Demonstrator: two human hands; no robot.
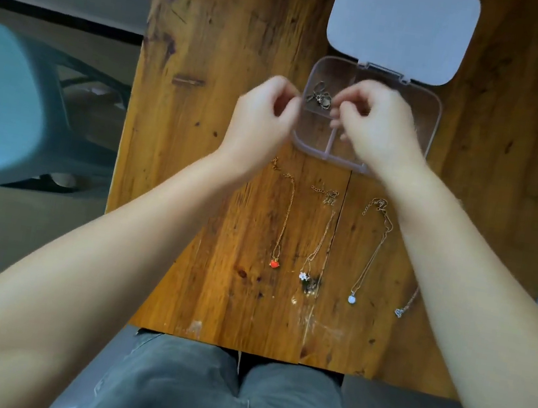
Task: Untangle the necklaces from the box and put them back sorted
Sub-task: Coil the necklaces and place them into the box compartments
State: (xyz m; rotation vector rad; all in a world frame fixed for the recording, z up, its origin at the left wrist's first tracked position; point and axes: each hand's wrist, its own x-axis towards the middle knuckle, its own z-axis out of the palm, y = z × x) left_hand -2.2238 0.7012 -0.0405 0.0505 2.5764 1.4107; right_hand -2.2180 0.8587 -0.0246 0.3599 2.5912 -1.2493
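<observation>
The head camera is looking steeply down from above the person's lap, facing forward over a wooden table (213,196), quite near it.

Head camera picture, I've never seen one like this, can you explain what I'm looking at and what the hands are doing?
This is a single view from a camera worn on a person's head, looking down past their knees at a brown wooden table. No machine is involved, just two bare hands. The left hand and right hand hover over a clear plastic compartment box with its white lid open. One compartment holds a small dark bunched chain. The fingers are pinched, but blur hides whether anything thin is in their grip. Nearer the person, necklaces lie in a row: a red heart pendant necklace, a white flower pendant necklace, a pale round pendant necklace.
</observation>
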